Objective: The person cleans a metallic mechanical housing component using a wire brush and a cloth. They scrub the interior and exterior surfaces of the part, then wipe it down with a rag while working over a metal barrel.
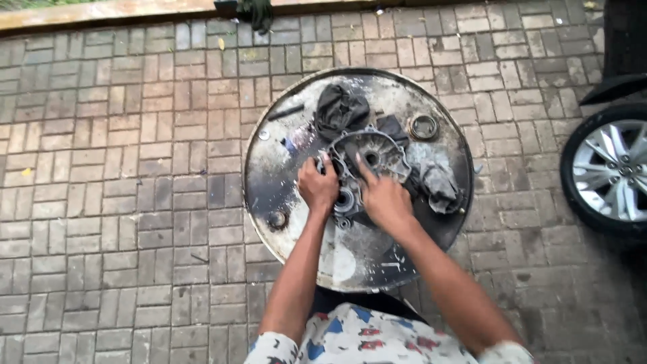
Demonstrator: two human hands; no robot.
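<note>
A drum (pixel 269 168) stands on the paving (pixel 121 202), and its top serves as bench. An engine casing (pixel 367 168) lies at the middle of it, on rags (pixel 431 178). The left hand (pixel 318 187) rests on the casing's left edge, the right hand (pixel 384 199) on its near side. A bearing ring (pixel 423 126) lies behind and to the right. A car wheel (pixel 610 172) stands on the paving well to the right.

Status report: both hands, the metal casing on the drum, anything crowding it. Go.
Left hand and right hand both on metal casing. Casing flat on drum top. Dark rags crowd its far side.
</note>
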